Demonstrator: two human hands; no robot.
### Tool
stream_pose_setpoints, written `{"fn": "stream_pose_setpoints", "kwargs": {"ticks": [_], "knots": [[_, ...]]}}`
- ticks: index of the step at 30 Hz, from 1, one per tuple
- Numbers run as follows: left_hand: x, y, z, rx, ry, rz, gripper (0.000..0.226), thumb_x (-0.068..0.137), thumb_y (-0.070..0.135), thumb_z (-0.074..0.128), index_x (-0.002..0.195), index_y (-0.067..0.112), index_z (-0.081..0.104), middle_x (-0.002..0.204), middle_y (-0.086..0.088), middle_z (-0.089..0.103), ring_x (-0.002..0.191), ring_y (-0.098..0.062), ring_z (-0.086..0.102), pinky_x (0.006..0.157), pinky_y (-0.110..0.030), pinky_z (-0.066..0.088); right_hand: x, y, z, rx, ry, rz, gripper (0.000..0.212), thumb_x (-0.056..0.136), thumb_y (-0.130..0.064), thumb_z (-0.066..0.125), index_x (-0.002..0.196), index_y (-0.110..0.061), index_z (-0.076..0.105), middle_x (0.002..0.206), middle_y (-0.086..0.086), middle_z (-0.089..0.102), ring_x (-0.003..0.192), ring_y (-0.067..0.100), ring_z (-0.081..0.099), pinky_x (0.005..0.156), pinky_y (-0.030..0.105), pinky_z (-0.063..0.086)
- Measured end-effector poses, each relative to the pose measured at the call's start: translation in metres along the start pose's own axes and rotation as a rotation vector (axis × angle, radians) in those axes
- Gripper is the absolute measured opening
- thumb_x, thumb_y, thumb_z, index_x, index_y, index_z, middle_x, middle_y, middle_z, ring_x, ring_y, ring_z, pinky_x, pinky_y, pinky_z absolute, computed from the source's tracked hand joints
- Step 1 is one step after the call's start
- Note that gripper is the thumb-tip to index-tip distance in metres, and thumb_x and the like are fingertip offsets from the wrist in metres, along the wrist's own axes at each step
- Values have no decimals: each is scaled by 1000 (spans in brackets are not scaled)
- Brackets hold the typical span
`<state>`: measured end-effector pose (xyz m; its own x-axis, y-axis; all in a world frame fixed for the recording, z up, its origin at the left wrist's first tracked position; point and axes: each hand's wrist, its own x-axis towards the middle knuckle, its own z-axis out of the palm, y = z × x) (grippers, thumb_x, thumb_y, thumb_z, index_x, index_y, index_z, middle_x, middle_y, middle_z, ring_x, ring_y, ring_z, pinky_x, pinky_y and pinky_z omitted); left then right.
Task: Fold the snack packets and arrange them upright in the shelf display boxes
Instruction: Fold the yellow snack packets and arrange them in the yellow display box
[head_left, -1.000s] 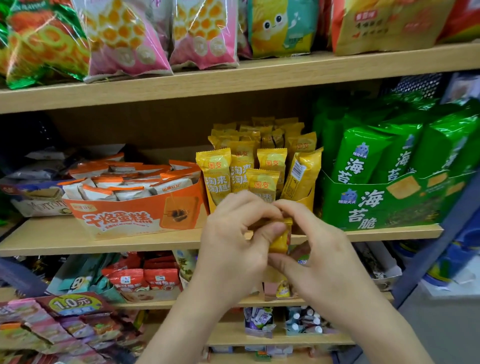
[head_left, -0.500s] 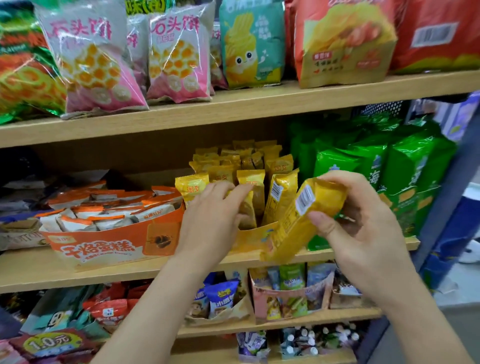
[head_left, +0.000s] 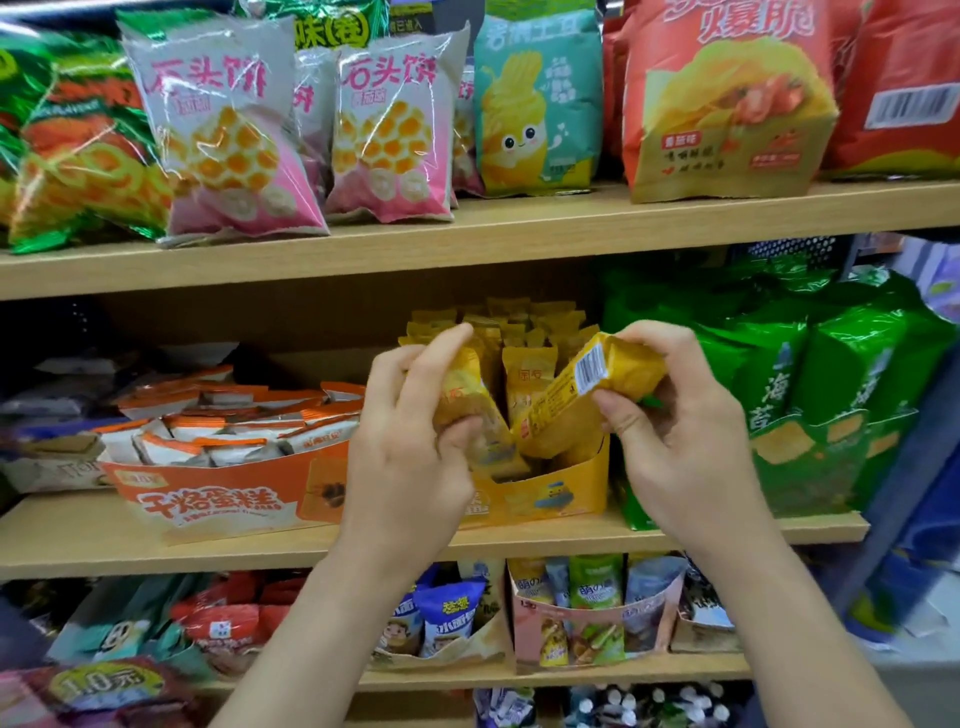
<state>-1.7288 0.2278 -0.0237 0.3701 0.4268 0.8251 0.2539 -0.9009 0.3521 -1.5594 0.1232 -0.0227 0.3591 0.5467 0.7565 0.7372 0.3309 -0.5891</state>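
**Two yellow packets in hand at the yellow box, middle shelf.**

The left grip is clenched round one yellow packet, with the thumb low on its front. The right grip pinches a second packet by its barcode end, tilted, with its lower end at the mouth of the yellow box. The step in hand appears to be seating. Each packet's loose end should be creased flat, then the packet lowered straight into the front gap and pressed back against the upright row so it does not lean. The yellow box holds matching packets standing upright, with room at the front. The orange box, just beside it on the left, holds white-and-orange packets lying overlapped. The green box, on the right, holds tall green bags upright. All three boxes stand on the shelf.
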Motion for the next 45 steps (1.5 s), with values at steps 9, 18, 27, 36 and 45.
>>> {"fn": "stream_pose_setpoints", "kwargs": {"ticks": [9, 18, 27, 36, 45], "knots": [[-6, 4, 7, -241, 44, -46, 62, 86, 11, 65, 141, 24, 41, 118, 9, 57, 107, -9, 60, 89, -29, 54, 25, 9, 18, -148, -186, 101, 37, 94, -16, 60, 122, -35, 45, 100, -1, 61, 85, 17, 63, 73, 40, 57], [19, 17, 0, -449, 144, -68, 53, 92, 8, 59, 139, 29, 44, 125, -6, 57, 112, -23, 60, 88, -33, 55, 4, 19, 45, -723, -172, -64, 35, 78, -19, 77, 113, -22, 69, 118, 9, 52, 111, 29, 46, 78, 42, 52], [-6, 48, -21, -641, 267, -43, 48, 87, 1, 60, 129, 20, 48, 115, 7, 58, 100, -7, 61, 80, -15, 51, -14, 1, 21, -157, -127, 97, 42, 94, -36, 49, 135, -35, 52, 129, -8, 43, 122, 7, 36, 98, 21, 34], [-53, 46, 1, -805, -16, -389, 35, 84, 6, 61, 115, 22, 54, 104, 4, 67, 98, -13, 65, 81, -25, 54, -43, -23, 7, 521, -527, 402, 41, 83, -45, 58, 121, -31, 64, 116, -10, 71, 109, 9, 66, 86, 25, 53], [-87, 41, 5, -744, -121, -642, 32, 84, 19, 75, 113, 28, 66, 99, 25, 70, 97, 4, 65, 79, -18, 54, -79, -16, 15, 92, -429, 441, 42, 64, -55, 78, 92, -32, 57, 85, -9, 67, 78, 10, 66, 68, 38, 57]]}}
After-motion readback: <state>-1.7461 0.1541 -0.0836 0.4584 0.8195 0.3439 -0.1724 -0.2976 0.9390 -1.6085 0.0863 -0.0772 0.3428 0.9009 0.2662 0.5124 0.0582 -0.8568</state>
